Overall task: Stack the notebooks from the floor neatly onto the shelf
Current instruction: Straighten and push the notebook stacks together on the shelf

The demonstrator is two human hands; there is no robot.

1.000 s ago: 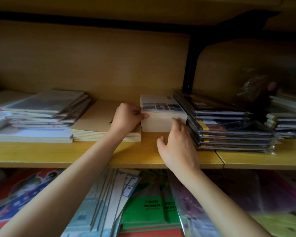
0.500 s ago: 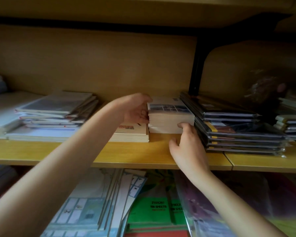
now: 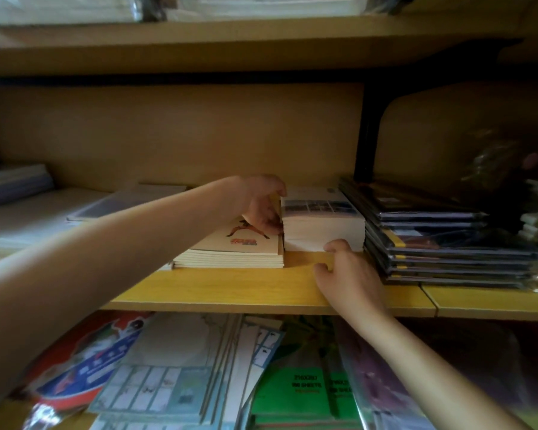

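In the head view, the white stack (image 3: 322,225) of notebooks sat on the shelf (image 3: 230,287), between one cream stack (image 3: 233,249) touching its left side and one dark stack (image 3: 441,243) on its right. Two hands met it. The left hand (image 3: 263,201) gripped its left side, thumb over the top edge, fingers curled against the pages. The right hand (image 3: 348,271) touched its lower front edge with bent fingers; whether it gripped, I could not tell.
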